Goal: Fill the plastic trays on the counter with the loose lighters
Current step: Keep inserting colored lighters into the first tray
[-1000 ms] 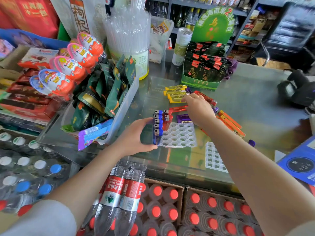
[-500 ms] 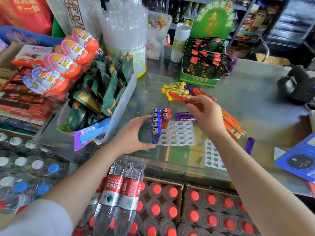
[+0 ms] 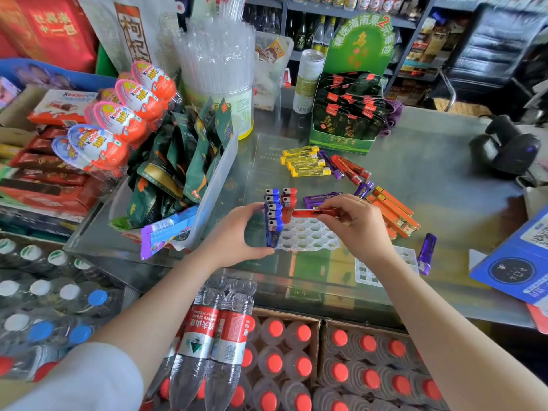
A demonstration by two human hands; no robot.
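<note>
In the middle of the frame, the left hand point(image 3: 234, 232) is gripping the left edge of a white plastic tray with round sockets point(image 3: 308, 237), its thumb and fingers clamped on the tray beside a row of blue lighters point(image 3: 273, 221) standing upright in the leftmost sockets. Just right of that row, two red lighters point(image 3: 289, 200) are standing in the far end of the next column. The tray is sitting on the glass tabletop point(image 3: 430, 173), with most of its sockets showing open.

The right hand point(image 3: 357, 223) is hovering over the tray's far right part, its thumb and fingertips pinched shut on a translucent red lighter point(image 3: 311, 213) that is lying roughly level, its free end pointing left and almost touching the standing red ones.

Loose lighters are lying on the tabletop beyond and to the right: four yellow lighters point(image 3: 305, 161) side by side above centre, a few red lighters point(image 3: 351, 169) slanting beside them, orange lighters point(image 3: 393, 210) fanning out right of the right hand, a purple lighter point(image 3: 318, 199) just behind the fingers, and a lone purple lighter point(image 3: 426, 253) lower right. A second white tray with square cells point(image 3: 369, 272) is lying partly hidden under the right forearm, near the tabletop's front edge
</note>
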